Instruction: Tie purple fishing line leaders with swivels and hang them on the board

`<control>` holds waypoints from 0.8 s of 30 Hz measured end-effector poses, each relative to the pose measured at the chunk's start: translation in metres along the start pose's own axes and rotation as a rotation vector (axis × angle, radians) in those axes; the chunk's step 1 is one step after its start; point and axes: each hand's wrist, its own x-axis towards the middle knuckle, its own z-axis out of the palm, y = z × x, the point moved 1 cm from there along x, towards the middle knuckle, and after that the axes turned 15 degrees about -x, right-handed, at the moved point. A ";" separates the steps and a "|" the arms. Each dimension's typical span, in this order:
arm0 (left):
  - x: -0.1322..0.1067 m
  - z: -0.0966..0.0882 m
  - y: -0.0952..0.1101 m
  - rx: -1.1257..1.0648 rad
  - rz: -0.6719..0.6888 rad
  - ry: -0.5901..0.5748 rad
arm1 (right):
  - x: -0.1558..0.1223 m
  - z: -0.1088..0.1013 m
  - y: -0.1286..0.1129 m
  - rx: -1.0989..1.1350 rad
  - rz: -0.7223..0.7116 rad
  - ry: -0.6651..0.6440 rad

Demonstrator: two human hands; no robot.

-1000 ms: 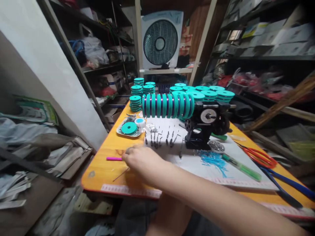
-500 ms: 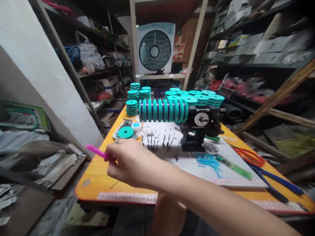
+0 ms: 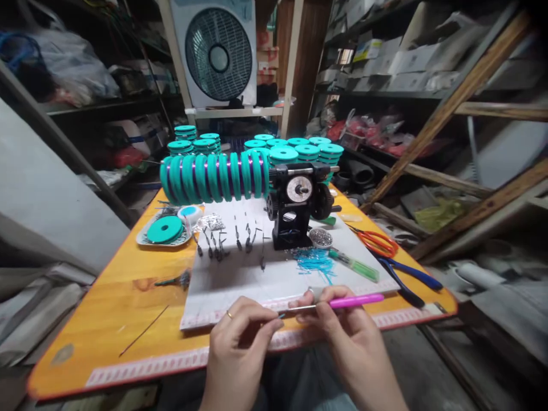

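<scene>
Over the near edge of the bench point(image 3: 94, 342), close work is in progress: a pink-handled tool point(image 3: 357, 301) is gripped in the right hand point(image 3: 349, 328), and its thin metal shaft is pointed straight at the left hand point(image 3: 242, 334). Between the closed thumb and forefinger there, a small blue strip point(image 3: 281, 316) is pinched, its end just peeping out by the tool's tip. So how far along? One strip is in hand and the tool is lined up with it, so this piece may be judged partway through; whether strip and tool are already joined cannot be told, the meeting point being partly covered by the left fingers. Plenty seems to be left, too: loose blue strips point(image 3: 314, 261) are heaped on the white board point(image 3: 205, 299), close to a pile of silvery parts point(image 3: 321, 237), with no hand on either. Farther back, a row of green spools point(image 3: 214, 178) is carried by the black machine point(image 3: 295, 200), untouched. And the placing: the strip is held right at the left fingertips, the shaft is stretched across the gap, and the pink handle is clasped by the right fingers, its butt jutting out beyond them.
</scene>
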 end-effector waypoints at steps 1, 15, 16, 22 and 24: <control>0.000 0.000 0.000 -0.003 0.000 0.003 | -0.004 0.003 0.004 0.050 0.044 0.025; 0.000 -0.003 0.001 0.103 0.039 -0.009 | -0.009 0.021 0.015 0.193 0.188 0.082; -0.001 -0.003 0.001 0.096 0.037 -0.006 | -0.009 0.022 0.014 0.191 0.196 0.091; 0.001 -0.003 0.001 0.068 0.035 -0.017 | -0.011 0.023 0.012 0.205 0.233 0.078; 0.001 -0.003 0.001 0.073 0.034 -0.029 | -0.012 0.023 0.011 0.194 0.237 0.055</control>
